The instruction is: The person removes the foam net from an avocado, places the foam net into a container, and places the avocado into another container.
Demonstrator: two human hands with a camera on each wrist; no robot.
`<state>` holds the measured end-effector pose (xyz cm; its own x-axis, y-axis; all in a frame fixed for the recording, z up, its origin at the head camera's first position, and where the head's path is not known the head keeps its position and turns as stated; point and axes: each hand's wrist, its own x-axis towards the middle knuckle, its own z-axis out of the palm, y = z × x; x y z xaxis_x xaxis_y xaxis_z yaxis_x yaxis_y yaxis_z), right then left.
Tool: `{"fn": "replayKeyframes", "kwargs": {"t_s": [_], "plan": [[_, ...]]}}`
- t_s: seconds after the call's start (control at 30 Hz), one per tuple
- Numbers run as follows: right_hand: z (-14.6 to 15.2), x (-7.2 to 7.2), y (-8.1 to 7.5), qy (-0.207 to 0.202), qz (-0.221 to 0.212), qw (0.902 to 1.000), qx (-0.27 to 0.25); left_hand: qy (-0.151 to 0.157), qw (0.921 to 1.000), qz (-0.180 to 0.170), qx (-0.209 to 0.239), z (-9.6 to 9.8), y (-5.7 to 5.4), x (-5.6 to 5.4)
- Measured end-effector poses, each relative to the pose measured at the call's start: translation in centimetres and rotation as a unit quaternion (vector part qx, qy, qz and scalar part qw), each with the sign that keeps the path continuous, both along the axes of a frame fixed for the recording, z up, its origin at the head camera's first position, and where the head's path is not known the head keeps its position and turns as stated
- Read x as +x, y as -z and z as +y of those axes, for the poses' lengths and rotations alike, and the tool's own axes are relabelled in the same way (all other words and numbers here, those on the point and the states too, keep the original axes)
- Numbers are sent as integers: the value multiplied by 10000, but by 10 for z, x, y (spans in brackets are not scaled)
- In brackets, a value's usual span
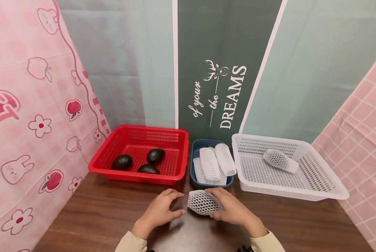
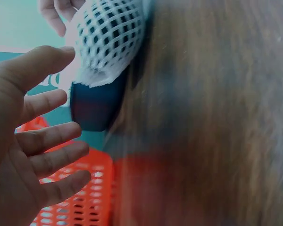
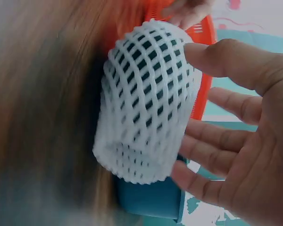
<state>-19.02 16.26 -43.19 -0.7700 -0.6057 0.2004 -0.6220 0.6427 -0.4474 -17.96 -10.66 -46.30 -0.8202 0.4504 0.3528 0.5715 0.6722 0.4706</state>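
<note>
A dark avocado in a white foam net sleeve [image 1: 203,203] is in front of the small blue basket [image 1: 192,180]. My right hand [image 1: 233,209] holds its right end, with the thumb on the near side and fingers on the far side. In the right wrist view, the sleeve [image 3: 146,99] reaches past the fruit as an open-ended tube. To the left, my left hand [image 1: 162,211] is apart from the sleeve, its fingers spread and holding nothing. Several white foam net sleeves [image 1: 210,164] lie in the blue basket.
At the back left stands a red basket [image 1: 137,176] holding three bare avocados [image 1: 155,155]. A white basket [image 1: 282,192] at the back right contains one sleeved avocado [image 1: 276,159]. Printed cloths [image 1: 137,63] hang behind and beside the brown wooden table [image 1: 80,220].
</note>
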Motion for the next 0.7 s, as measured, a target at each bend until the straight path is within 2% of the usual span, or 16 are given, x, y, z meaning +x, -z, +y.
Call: {"fn": "replayKeyframes", "kwargs": {"t_s": [0.13,0.3,0.5,0.7], "plan": [[1,6,5,248,-139,9995,-97,121,9994,-179,258,7,5,-5],[7,7,10,540,-135,9985,7,238,9981,-44,574,16,8,-11],[14,7,13,855,-164,9961,128,168,9953,-237,929,23,12,-17],[17,6,18,1089,-317,9935,136,147,9900,-240,1379,25,18,-19]]}}
